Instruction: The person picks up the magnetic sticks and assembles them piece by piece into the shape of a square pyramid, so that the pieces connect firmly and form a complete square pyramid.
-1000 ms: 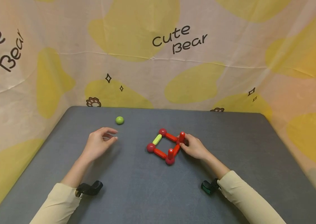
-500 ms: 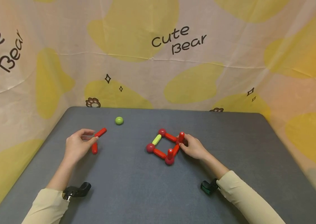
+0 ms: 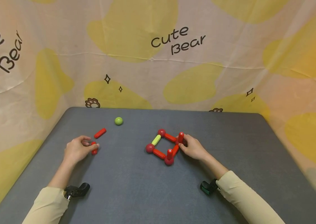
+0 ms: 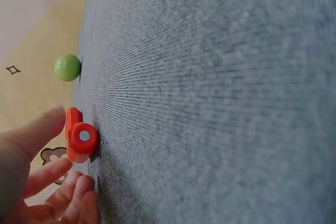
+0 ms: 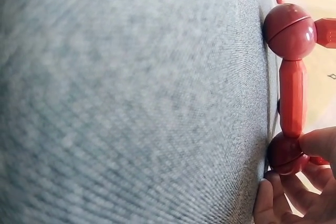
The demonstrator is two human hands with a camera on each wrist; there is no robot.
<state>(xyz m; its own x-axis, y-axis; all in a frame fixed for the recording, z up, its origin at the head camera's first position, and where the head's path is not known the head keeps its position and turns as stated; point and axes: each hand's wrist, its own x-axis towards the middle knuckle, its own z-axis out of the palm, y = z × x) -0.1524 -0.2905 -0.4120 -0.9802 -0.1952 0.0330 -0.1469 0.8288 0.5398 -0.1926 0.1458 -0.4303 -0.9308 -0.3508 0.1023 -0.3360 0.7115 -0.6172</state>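
Beside a red magnetic rod (image 3: 94, 148) on the table's left part, my left hand (image 3: 75, 149) has its thumb and fingers spread around it. In the left wrist view, thumb and forefinger stand apart on either side of the rod's end (image 4: 84, 136); contact is unclear. Another red rod (image 3: 100, 133) lies just beyond. My right hand (image 3: 192, 147) pinches a dark red ball (image 5: 286, 153) at the right corner of a four-sided frame. Red rods (image 3: 159, 154) and one yellow-green rod (image 3: 156, 140) join its balls (image 3: 150, 148). Two red rods (image 3: 169, 154) stand upright on it.
A green ball (image 3: 118, 121) sits near the back left of the grey table (image 3: 135, 193). A patterned cloth (image 3: 152, 77) hangs behind and at the sides. Each wrist wears a black camera mount (image 3: 76, 190).
My left hand has moved left and towards me from near the green ball, uncovering two red rods, then lowered to the nearer one. My right hand stays at the frame.
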